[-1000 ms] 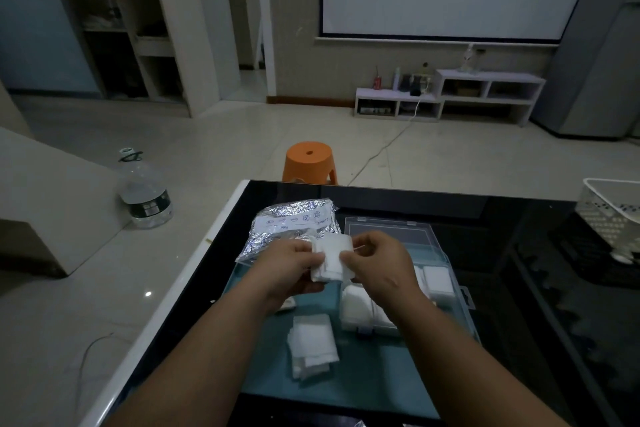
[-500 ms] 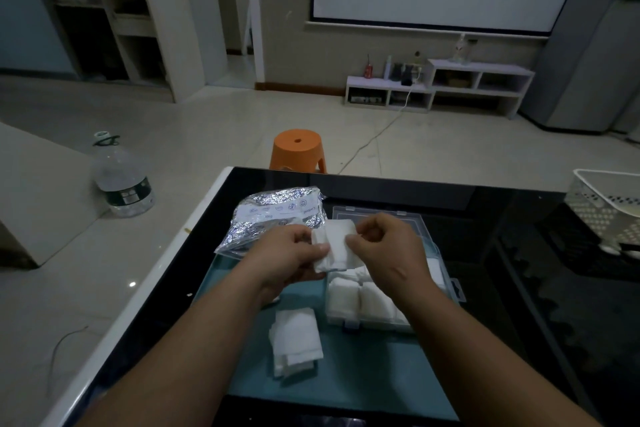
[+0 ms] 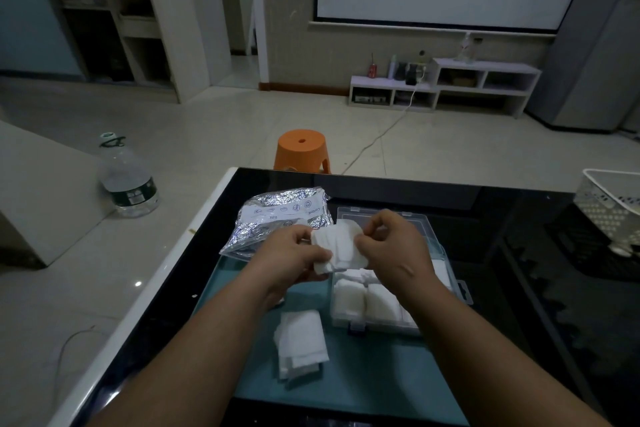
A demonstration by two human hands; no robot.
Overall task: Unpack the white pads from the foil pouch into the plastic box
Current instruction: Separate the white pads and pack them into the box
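Starting nearest me, a loose stack of pads lies on the teal mat, just beside the plastic box, which holds several. Above it my left hand and right hand each pinch one white pad; I judge it needs folding, then tucking in. Beyond lies the foil pouch.

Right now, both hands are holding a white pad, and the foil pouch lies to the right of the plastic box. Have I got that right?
Not quite. The head view shows the foil pouch lying to the left of the plastic box, not the right. The rest stands: the left hand and the right hand both hold a white pad.
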